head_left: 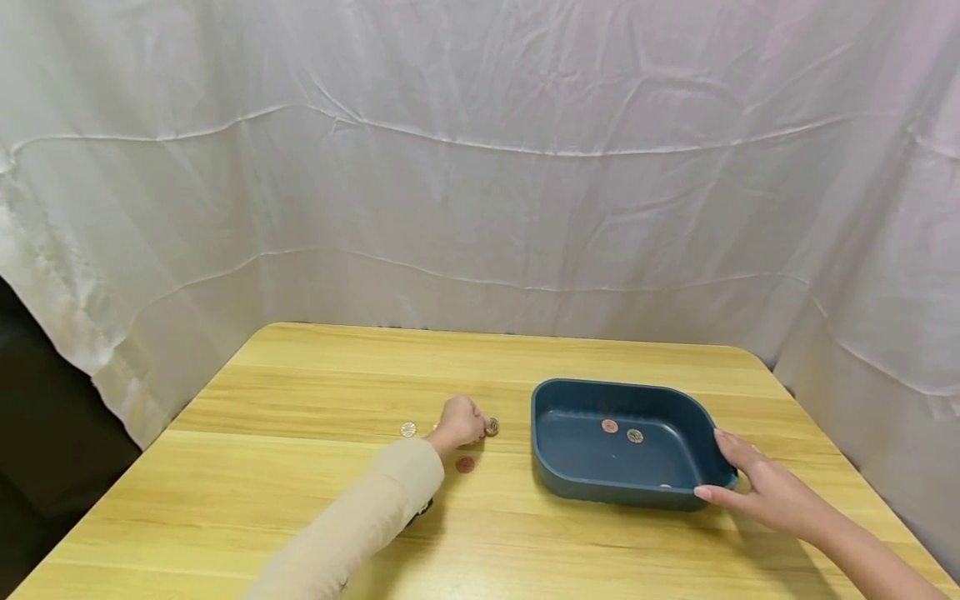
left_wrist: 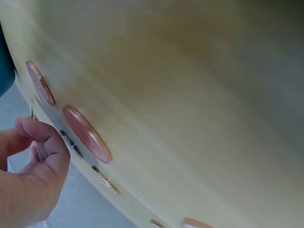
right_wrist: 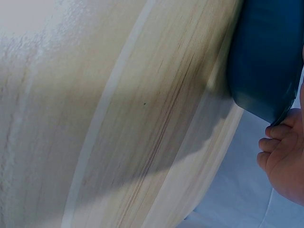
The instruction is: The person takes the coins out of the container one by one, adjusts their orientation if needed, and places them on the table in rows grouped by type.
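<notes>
My left hand [head_left: 459, 423] is low over the table, left of a dark blue plastic tray [head_left: 622, 492]. Its thumb and fingertips pinch a thin gold-edged coin [left_wrist: 32, 108], which stands on edge in the left wrist view. Around this hand lie a silvery coin [head_left: 408, 429], a copper-red coin [head_left: 465, 464] and a dark coin [left_wrist: 71, 143]. My right hand [head_left: 757, 487] holds the tray's right end, thumb at the near rim and fingers over the side. Inside the tray are a reddish coin [head_left: 609, 426], a yellowish coin [head_left: 635, 436] and a sliver of another.
The wooden table [head_left: 300, 392] has rounded far corners. Pale cloth [head_left: 480, 217] hangs behind it and at both sides. A dark area [head_left: 52, 417] lies beyond the table's left edge. My left sleeve [head_left: 360, 517] crosses the near part of the table.
</notes>
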`<state>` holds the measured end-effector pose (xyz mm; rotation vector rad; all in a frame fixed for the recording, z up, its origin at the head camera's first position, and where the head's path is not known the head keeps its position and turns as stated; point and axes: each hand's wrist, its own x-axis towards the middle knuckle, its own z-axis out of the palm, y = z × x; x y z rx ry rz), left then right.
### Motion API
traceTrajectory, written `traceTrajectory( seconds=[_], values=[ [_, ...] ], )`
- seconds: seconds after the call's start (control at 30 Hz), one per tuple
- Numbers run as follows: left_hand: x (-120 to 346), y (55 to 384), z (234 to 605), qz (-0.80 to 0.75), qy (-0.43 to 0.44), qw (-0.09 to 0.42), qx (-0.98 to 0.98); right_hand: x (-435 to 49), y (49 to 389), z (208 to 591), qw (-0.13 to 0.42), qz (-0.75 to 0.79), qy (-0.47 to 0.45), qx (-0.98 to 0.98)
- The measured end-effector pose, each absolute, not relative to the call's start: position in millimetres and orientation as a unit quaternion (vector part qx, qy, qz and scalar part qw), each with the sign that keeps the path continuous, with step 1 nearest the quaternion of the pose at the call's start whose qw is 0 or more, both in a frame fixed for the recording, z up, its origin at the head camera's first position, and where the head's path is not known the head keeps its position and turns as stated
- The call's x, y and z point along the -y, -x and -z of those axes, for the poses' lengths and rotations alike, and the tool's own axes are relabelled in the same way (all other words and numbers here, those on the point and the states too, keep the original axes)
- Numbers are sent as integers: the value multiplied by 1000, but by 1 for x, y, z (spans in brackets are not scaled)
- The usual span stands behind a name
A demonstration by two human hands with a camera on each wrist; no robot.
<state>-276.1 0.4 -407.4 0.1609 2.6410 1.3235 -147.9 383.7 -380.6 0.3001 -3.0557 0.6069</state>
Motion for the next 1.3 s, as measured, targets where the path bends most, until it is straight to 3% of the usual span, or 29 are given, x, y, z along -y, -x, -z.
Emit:
traceTrajectory(
  seconds=[0.37, 0.73, 1.0, 1.3],
  values=[
    [-12, 277, 410, -367, -14, 67, -928, -383, 148, 382, -1, -206, -94, 974],
    [-15, 274, 407, -347, -29, 37, -937, -384, 148, 382, -1, -201, -94, 975],
    [-11, 277, 395, -406, -53, 46, -911, -384, 148, 380, -8, -205, -93, 974],
    [-13, 269, 383, -466, -108, -13, -878, -384, 148, 380, -8, -205, -90, 975]
  ],
)
